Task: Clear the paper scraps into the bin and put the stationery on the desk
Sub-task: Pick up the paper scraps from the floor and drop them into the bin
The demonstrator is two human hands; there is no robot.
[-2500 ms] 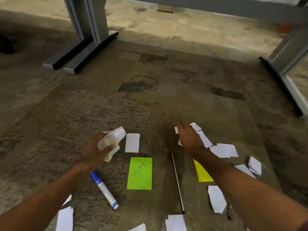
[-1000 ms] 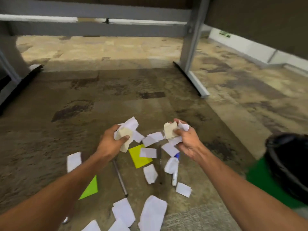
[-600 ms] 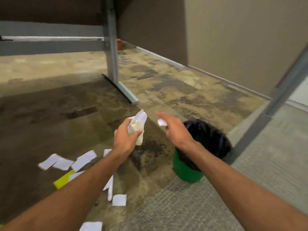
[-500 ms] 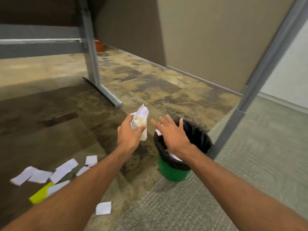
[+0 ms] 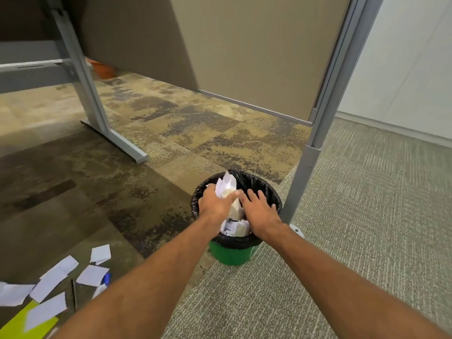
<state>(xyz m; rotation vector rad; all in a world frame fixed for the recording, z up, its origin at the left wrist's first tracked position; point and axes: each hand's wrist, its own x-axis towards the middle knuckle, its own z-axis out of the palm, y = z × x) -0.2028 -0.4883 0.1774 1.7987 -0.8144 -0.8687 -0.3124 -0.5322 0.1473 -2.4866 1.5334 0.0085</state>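
A green bin [image 5: 231, 255] with a black liner stands on the floor by a grey partition post. Both hands are over its mouth. My left hand [image 5: 214, 204] grips a bunch of white paper scraps [image 5: 227, 188] above the bin. My right hand [image 5: 260, 211] is spread flat with nothing in it, fingers apart, beside the bunch. More scraps [image 5: 234, 227] lie inside the bin. Several white scraps [image 5: 52, 277] remain on the floor at lower left, with a yellow-green sticky note [image 5: 17, 326], a blue-capped marker [image 5: 105, 278] and a thin dark pen [image 5: 74, 293].
A grey partition post [image 5: 315, 143] rises just right of the bin. A grey desk leg and foot [image 5: 102, 123] stand at the left. A beige partition panel [image 5: 244, 50] hangs behind. An orange object [image 5: 102, 69] sits far back on the floor.
I turned from the scattered scraps to the bin. My right hand let its scraps fall in and opened. My left hand carried its bunch over the bin's mouth.
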